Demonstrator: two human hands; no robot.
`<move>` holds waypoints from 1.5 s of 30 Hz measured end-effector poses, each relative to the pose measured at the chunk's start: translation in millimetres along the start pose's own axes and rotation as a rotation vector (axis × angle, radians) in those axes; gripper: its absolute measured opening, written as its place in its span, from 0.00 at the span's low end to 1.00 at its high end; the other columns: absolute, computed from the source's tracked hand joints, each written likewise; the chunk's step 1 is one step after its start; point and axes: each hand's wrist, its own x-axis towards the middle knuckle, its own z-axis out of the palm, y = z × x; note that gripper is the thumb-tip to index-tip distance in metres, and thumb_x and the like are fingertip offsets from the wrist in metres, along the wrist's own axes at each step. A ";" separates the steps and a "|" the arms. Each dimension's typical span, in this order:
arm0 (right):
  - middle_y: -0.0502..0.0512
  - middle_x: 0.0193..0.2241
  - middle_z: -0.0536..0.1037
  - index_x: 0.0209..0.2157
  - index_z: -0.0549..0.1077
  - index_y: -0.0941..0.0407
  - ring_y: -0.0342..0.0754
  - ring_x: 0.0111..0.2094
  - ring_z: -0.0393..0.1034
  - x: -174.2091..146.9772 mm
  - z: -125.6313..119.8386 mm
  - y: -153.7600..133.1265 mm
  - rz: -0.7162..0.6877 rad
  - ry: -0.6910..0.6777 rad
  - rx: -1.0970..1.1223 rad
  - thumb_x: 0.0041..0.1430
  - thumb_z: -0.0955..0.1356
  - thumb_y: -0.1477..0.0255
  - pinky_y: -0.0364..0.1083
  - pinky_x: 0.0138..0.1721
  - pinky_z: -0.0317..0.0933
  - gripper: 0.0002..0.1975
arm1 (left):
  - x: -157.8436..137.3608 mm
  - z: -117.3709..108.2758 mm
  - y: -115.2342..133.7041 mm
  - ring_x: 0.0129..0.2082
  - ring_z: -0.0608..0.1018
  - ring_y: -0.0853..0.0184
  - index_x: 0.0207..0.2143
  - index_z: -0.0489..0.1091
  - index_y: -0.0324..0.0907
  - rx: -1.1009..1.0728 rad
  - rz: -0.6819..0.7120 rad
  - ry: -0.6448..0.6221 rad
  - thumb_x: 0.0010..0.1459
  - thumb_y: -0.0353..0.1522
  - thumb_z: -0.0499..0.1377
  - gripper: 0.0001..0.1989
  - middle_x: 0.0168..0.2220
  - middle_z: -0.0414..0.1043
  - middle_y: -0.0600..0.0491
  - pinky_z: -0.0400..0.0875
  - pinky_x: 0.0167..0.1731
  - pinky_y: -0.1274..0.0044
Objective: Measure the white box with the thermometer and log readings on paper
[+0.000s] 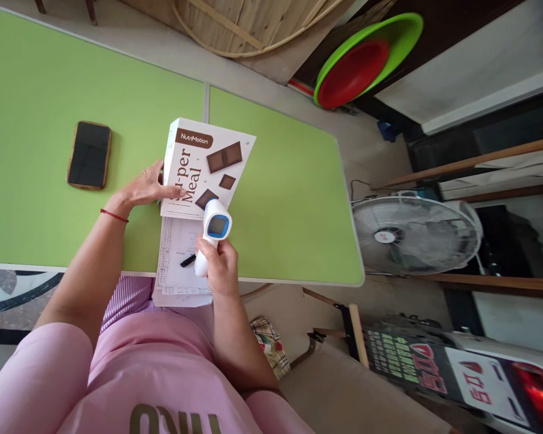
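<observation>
Far left, a black-screened phone in a brown-edged case (89,155) lies flat on your green, pale-edged table (289,181). Next comes your left hand (147,185), a red cord bracelet (114,216) at its wrist, and it's clamped on the white cardboard NutriMotion box with brown chocolate pictures (228,135): thumb across the front, fingers at the left side. That box is up over the table, front towards you; whether its base touches down, I can't tell. Just below it, white printed sheets (174,277) poke past the near edge, a black pen (188,260) on top. And here's your right hand (224,271), wrapped round the handle of a white, blue-trimmed thermometer gun (212,211), grey screen facing you, head before the box's lower edge; contact there is unclear. Far right, a round wire-caged fan (384,236) stands beyond the table.
</observation>
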 end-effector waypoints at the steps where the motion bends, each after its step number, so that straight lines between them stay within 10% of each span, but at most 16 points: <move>1: 0.46 0.27 0.74 0.37 0.78 0.50 0.47 0.30 0.66 -0.4 -1.8 -1.5 -0.029 0.012 -0.018 0.52 0.78 0.52 0.48 0.34 0.65 0.20 | -0.1 -0.2 0.0 0.47 0.86 0.50 0.52 0.77 0.45 0.000 -0.023 -0.010 0.47 0.55 0.82 0.37 0.46 0.87 0.48 0.84 0.49 0.60; 6: 0.48 0.34 0.80 0.42 0.78 0.49 0.49 0.34 0.72 -1.2 -9.5 -7.5 -0.159 0.060 -0.061 0.54 0.79 0.51 0.50 0.39 0.71 0.21 | -2.0 1.3 4.5 0.41 0.86 0.52 0.53 0.75 0.46 -0.068 -0.102 -0.043 0.48 0.54 0.83 0.38 0.48 0.85 0.46 0.84 0.39 0.61; 19: 0.68 0.50 0.87 0.62 0.82 0.56 0.65 0.52 0.81 66.5 -95.5 32.3 -0.352 0.250 -0.690 0.62 0.73 0.46 0.62 0.55 0.76 0.36 | 0.3 4.3 9.2 0.64 0.84 0.39 0.73 0.66 0.52 -0.021 0.054 0.098 0.50 0.61 0.79 0.56 0.64 0.79 0.41 0.82 0.60 0.50; 30: 0.71 0.51 0.87 0.59 0.84 0.54 0.68 0.52 0.77 104.6 -136.6 65.3 -0.397 0.203 -1.115 0.66 0.71 0.59 0.65 0.56 0.73 0.25 | 3.5 -1.1 3.4 0.69 0.78 0.37 0.76 0.65 0.48 0.082 0.069 0.065 0.51 0.56 0.78 0.56 0.73 0.72 0.36 0.81 0.64 0.55; 36: 0.70 0.52 0.80 0.57 0.87 0.53 0.69 0.55 0.73 82.7 -130.0 54.2 -0.579 0.229 -1.153 0.68 0.71 0.65 0.68 0.58 0.71 0.21 | 3.9 0.7 0.2 0.80 0.63 0.22 0.80 0.60 0.44 0.434 -0.094 0.055 0.42 0.45 0.83 0.66 0.75 0.70 0.32 0.53 0.80 0.36; 45: 0.59 0.42 0.80 0.51 0.90 0.48 0.59 0.48 0.73 46.3 -100.2 30.3 -0.602 -0.298 -1.133 0.71 0.70 0.73 0.58 0.54 0.67 0.16 | 0.3 9.8 -11.3 0.87 0.36 0.19 0.87 0.45 0.44 0.638 -0.182 -0.061 0.34 0.56 0.85 0.86 0.87 0.46 0.30 0.22 0.81 0.33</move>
